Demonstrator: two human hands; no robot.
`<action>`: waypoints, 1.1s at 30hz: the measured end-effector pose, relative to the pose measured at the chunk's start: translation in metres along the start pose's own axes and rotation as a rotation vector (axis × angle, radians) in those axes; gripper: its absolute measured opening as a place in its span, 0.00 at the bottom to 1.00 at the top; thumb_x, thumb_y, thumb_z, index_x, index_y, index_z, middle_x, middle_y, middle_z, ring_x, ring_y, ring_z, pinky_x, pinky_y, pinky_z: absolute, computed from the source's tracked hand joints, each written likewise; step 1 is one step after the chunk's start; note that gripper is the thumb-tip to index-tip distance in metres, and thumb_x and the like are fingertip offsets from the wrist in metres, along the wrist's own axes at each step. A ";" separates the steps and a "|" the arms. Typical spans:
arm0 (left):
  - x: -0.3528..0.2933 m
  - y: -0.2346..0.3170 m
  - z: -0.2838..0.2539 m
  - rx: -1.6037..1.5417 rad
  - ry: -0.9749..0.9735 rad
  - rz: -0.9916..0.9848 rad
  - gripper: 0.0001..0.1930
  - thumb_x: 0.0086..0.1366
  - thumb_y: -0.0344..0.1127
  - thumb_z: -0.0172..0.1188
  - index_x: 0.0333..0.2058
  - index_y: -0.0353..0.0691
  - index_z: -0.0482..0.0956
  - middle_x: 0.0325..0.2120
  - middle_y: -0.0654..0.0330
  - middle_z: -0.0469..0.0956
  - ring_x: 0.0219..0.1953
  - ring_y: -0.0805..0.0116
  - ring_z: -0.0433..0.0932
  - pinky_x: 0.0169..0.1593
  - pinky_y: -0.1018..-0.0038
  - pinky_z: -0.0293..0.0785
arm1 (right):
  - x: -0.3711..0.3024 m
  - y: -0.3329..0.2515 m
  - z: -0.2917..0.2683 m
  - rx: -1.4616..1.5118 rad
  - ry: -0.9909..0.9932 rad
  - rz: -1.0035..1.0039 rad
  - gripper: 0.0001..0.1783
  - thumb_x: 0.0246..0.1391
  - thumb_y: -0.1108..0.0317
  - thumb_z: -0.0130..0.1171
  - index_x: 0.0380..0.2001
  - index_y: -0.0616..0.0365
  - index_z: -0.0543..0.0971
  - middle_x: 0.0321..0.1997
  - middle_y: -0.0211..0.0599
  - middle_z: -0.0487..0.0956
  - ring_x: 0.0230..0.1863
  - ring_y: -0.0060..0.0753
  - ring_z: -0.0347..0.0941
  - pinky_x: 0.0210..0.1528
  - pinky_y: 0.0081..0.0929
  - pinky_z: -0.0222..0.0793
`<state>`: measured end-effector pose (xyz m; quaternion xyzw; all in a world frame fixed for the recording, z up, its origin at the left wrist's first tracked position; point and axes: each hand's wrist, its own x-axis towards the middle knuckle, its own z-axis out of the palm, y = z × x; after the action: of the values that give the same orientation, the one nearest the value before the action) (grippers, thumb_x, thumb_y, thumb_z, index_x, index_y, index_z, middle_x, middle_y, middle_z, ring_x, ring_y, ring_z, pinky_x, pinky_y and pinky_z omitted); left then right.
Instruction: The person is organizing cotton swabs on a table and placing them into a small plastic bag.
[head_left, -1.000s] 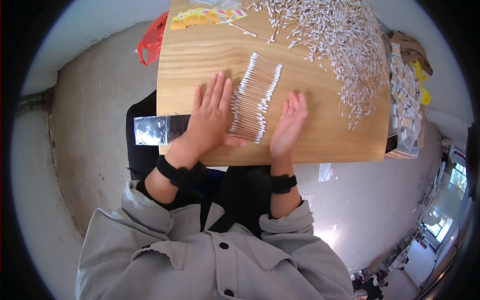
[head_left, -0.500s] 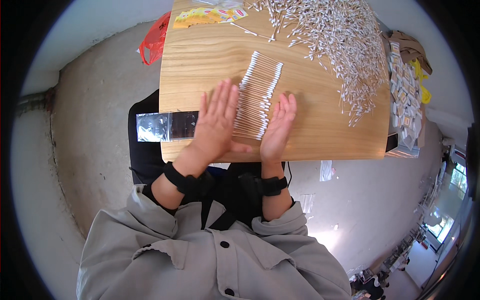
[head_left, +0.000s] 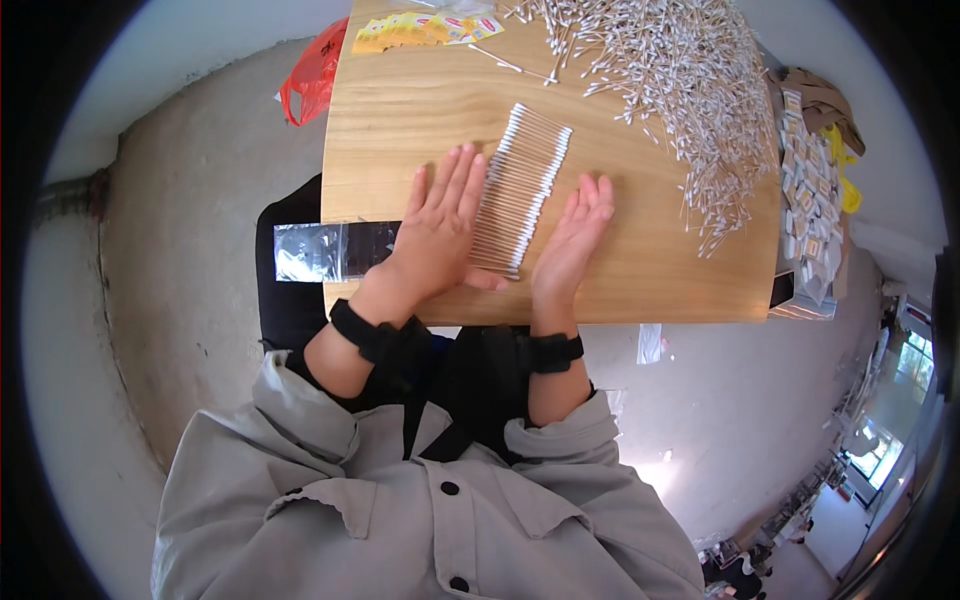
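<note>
A slanting row of cotton swabs [head_left: 522,185] lies side by side on the wooden table [head_left: 660,270], their white tips forming two fairly even edges. Along the row's left edge rests my left hand [head_left: 440,225], flat with fingers stretched and its thumb below the row's near end. My right hand [head_left: 572,240] stands on its side to the right, a small gap from the near swabs, fingers extended and holding nothing. Partly under my left hand is a clear plastic bag [head_left: 310,252] with a dark part, jutting past the table's left edge.
A large heap of loose cotton swabs [head_left: 690,100] covers the far right. Yellow printed packets [head_left: 420,32] lie at the far left, near a red plastic bag [head_left: 315,75] hanging beside the table. Many small packs [head_left: 808,190] sit beyond the right edge, beside a dark phone-like object [head_left: 783,289].
My right hand has drawn away to the right from the row. The swabs' right-hand tips now line up more evenly. My left hand stays nearly in place.
</note>
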<state>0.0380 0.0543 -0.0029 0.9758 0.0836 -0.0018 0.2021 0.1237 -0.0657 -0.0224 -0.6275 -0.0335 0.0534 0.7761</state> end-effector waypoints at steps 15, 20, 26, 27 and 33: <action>-0.047 0.004 -0.008 -0.039 -0.005 -0.058 0.73 0.26 0.63 0.74 0.65 0.26 0.43 0.66 0.40 0.45 0.70 0.46 0.43 0.68 0.52 0.42 | -0.034 -0.003 -0.018 0.078 -0.024 0.040 0.39 0.67 0.43 0.27 0.65 0.70 0.47 0.66 0.57 0.54 0.71 0.44 0.45 0.73 0.38 0.35; -0.041 -0.010 -0.001 0.011 0.092 -0.071 0.62 0.40 0.57 0.71 0.65 0.28 0.46 0.66 0.43 0.47 0.70 0.49 0.45 0.68 0.52 0.44 | -0.058 -0.003 -0.011 0.005 -0.085 0.051 0.35 0.67 0.50 0.31 0.66 0.67 0.47 0.68 0.54 0.52 0.72 0.45 0.44 0.73 0.38 0.35; -0.038 -0.012 0.001 0.076 0.104 -0.023 0.61 0.41 0.58 0.70 0.65 0.29 0.46 0.67 0.44 0.47 0.70 0.49 0.45 0.68 0.52 0.44 | -0.060 -0.003 -0.009 0.003 -0.063 0.025 0.36 0.67 0.50 0.32 0.66 0.68 0.47 0.68 0.52 0.53 0.72 0.43 0.44 0.72 0.37 0.36; -0.041 -0.009 0.002 0.076 0.105 -0.022 0.61 0.41 0.58 0.70 0.65 0.29 0.46 0.67 0.44 0.47 0.70 0.49 0.45 0.68 0.52 0.44 | -0.060 -0.002 -0.008 0.003 -0.062 0.023 0.36 0.67 0.50 0.32 0.66 0.68 0.47 0.68 0.52 0.53 0.72 0.43 0.44 0.72 0.37 0.36; -0.041 0.008 0.006 0.033 0.009 -0.020 0.69 0.32 0.68 0.68 0.65 0.27 0.45 0.68 0.44 0.44 0.71 0.51 0.41 0.69 0.51 0.39 | -0.058 0.006 -0.002 -0.044 -0.166 -0.046 0.34 0.67 0.50 0.29 0.66 0.64 0.48 0.68 0.53 0.53 0.72 0.42 0.44 0.73 0.37 0.33</action>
<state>-0.0006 0.0381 -0.0042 0.9781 0.0941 -0.0006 0.1855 0.0657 -0.0741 -0.0277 -0.6367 -0.1131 0.0865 0.7578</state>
